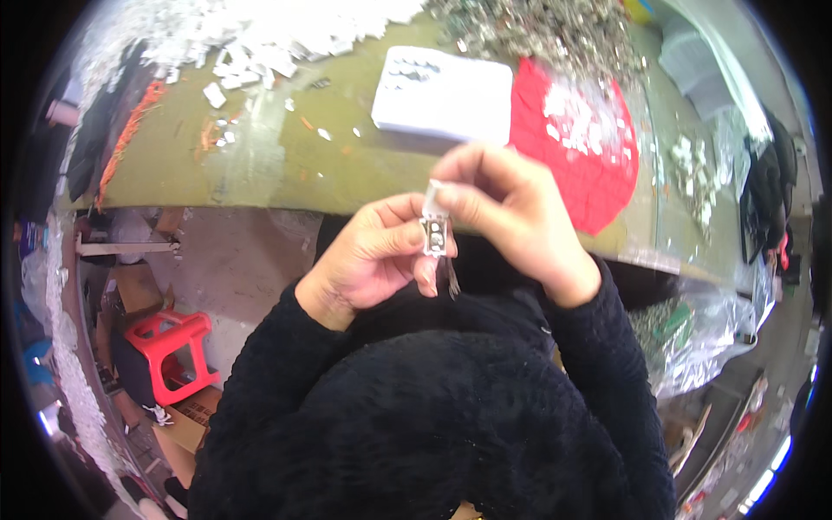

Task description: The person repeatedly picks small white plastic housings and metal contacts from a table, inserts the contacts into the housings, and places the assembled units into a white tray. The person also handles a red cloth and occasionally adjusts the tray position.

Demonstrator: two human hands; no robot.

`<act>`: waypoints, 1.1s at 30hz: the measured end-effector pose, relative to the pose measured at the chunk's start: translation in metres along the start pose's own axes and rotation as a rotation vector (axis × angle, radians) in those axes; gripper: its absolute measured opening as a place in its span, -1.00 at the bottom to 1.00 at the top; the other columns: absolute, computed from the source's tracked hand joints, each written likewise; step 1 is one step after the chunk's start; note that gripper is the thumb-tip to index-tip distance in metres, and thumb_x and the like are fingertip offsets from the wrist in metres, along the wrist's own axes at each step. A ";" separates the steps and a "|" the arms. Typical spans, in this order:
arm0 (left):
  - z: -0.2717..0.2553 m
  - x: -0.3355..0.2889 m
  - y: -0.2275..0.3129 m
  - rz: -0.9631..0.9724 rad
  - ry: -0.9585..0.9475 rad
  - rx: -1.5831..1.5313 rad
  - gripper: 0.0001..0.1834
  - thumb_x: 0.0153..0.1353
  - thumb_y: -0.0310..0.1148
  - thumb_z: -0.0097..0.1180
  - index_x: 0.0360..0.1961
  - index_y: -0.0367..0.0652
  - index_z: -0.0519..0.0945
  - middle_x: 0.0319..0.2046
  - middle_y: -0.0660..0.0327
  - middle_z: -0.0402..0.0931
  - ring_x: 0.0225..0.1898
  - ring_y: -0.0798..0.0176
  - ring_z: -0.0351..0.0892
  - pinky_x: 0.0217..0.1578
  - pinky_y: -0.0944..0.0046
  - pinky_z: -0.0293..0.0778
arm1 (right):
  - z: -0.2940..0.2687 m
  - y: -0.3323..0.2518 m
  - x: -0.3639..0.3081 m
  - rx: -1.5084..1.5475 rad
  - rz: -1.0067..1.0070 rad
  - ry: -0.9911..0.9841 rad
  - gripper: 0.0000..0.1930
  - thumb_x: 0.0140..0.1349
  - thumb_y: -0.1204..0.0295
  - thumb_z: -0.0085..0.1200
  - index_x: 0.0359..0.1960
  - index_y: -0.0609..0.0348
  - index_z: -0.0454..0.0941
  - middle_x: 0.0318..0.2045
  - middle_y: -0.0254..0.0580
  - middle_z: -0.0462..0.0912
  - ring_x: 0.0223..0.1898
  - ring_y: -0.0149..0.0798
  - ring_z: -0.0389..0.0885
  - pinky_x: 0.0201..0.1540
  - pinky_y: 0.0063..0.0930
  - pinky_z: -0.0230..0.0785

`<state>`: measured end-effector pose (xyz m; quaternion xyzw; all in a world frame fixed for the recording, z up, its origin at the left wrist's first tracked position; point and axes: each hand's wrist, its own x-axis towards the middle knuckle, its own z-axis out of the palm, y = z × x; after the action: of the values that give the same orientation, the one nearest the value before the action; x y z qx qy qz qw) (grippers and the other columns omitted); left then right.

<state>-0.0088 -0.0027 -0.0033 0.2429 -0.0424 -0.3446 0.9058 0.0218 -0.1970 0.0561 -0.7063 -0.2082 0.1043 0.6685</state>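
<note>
My left hand [368, 256] pinches a small white battery case [436, 237] between thumb and fingers, just off the table's near edge. Its face is open upward, and round silvery button cells show inside. A short bundle of thin dark wires [453, 282] hangs below it. From the right, my right hand [524, 217] grips a small translucent white cover [432, 198] between thumb and forefinger at the case's far end. Whether the cover is joined to the case cannot be made out.
On the greenish table [286, 173] are a white pad [451, 108] with small dark parts, a red cloth [598, 186] under white pieces, a white heap [286, 30] at far left and a metallic heap [546, 30] behind. A red stool [169, 347] stands lower left.
</note>
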 end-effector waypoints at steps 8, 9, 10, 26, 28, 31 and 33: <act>-0.026 -0.007 -0.011 -0.016 -0.015 0.031 -0.61 0.22 -0.35 0.25 -0.07 -0.43 0.46 -0.28 -0.10 0.59 -0.58 0.22 0.63 -0.65 0.25 0.61 | 0.016 0.060 -0.045 0.769 -0.038 0.183 -0.85 0.43 0.40 0.02 -0.18 0.23 0.55 -0.37 -0.25 0.64 -0.43 -0.48 0.52 -0.32 -0.61 0.37; -0.027 -0.008 -0.009 -0.018 -0.025 0.014 -0.59 0.20 -0.35 0.27 -0.06 -0.44 0.46 -0.27 -0.13 0.58 -0.57 0.19 0.63 -0.66 0.23 0.62 | 0.008 0.058 -0.049 0.757 -0.060 0.200 -0.84 0.44 0.39 0.01 -0.18 0.24 0.55 -0.38 -0.24 0.64 -0.45 -0.48 0.52 -0.33 -0.61 0.37; -0.027 -0.011 -0.007 -0.005 -0.022 0.021 -0.57 0.19 -0.35 0.28 -0.05 -0.44 0.46 -0.27 -0.13 0.57 -0.58 0.17 0.62 -0.66 0.23 0.62 | 0.001 0.054 -0.052 0.741 -0.097 0.204 -0.83 0.44 0.38 0.00 -0.19 0.24 0.55 -0.40 -0.23 0.65 -0.47 -0.48 0.52 -0.36 -0.61 0.37; -0.016 -0.035 0.001 0.144 -0.072 0.021 -0.53 0.22 -0.33 0.26 0.00 -0.41 0.36 -0.25 -0.02 0.45 -0.59 0.34 0.49 -0.68 0.33 0.53 | 0.037 0.163 -0.107 -1.294 -0.088 -0.488 -0.83 -0.06 0.38 0.06 -0.50 0.02 0.72 -0.27 -0.24 0.69 0.14 -0.11 0.51 0.30 -0.18 0.19; -0.017 -0.036 -0.002 0.164 -0.065 0.020 -0.48 0.21 -0.29 0.27 0.04 -0.46 0.39 -0.23 -0.08 0.50 -0.56 0.29 0.54 -0.66 0.29 0.57 | 0.033 0.167 -0.111 -1.222 -0.060 -0.633 -0.81 -0.04 0.38 0.06 -0.47 0.01 0.74 -0.25 -0.24 0.73 0.19 -0.08 0.53 0.40 -0.14 0.11; -0.017 -0.036 -0.005 0.164 -0.046 0.030 -0.48 0.22 -0.30 0.27 0.04 -0.46 0.38 -0.23 -0.08 0.51 -0.56 0.29 0.55 -0.65 0.29 0.57 | 0.036 0.172 -0.110 -1.216 -0.017 -0.639 -0.82 -0.04 0.38 0.05 -0.47 0.00 0.73 -0.25 -0.24 0.74 0.12 -0.08 0.57 0.39 -0.12 0.10; -0.013 -0.036 -0.007 0.152 -0.057 0.016 -0.48 0.22 -0.30 0.27 0.05 -0.45 0.38 -0.22 -0.08 0.51 -0.55 0.29 0.56 -0.65 0.30 0.57 | 0.043 0.174 -0.113 -1.279 -0.019 -0.580 -0.83 -0.07 0.40 0.07 -0.48 0.07 0.72 -0.27 -0.17 0.74 0.07 -0.05 0.59 0.35 -0.06 0.15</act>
<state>-0.0371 0.0212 -0.0151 0.2360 -0.0894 -0.2815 0.9258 -0.0700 -0.2109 -0.1339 -0.9028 -0.4047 0.1399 0.0404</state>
